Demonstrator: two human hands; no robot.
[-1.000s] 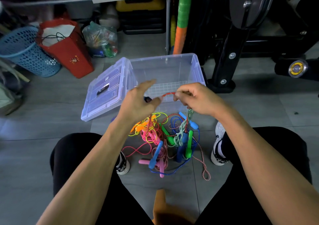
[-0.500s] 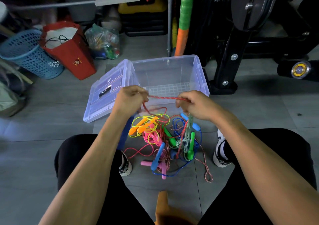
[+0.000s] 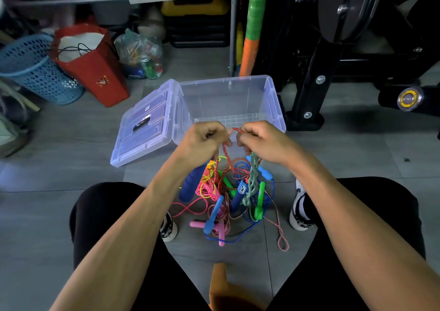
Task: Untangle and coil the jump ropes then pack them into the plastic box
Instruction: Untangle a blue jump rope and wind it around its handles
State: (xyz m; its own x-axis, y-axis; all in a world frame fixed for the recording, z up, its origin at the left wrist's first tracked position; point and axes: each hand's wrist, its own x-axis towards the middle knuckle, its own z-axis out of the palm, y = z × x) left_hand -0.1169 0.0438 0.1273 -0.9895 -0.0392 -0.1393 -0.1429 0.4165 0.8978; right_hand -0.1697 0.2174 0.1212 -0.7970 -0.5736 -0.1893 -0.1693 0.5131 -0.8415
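The hands have come together since half a second ago: the left hand [image 3: 206,141] and right hand [image 3: 259,141] are now almost touching, where before a stretch of red-and-white rope [image 3: 226,153] was pulled taut between them. Both are closed on that rope, and a short loop shows between the thumbs while the rest hangs down into the tangle of jump ropes [image 3: 228,196] on the floor [image 3: 47,215] between the person's shoes. A green-and-white braided rope [image 3: 252,179] also hangs from the right hand. The plastic box [image 3: 273,110] stands open just beyond the hands, with its lid [image 3: 142,129] flipped out to the left. A blue basket [image 3: 35,72], a red bag [image 3: 102,72] and black exercise gear [image 3: 333,48] stand farther back.
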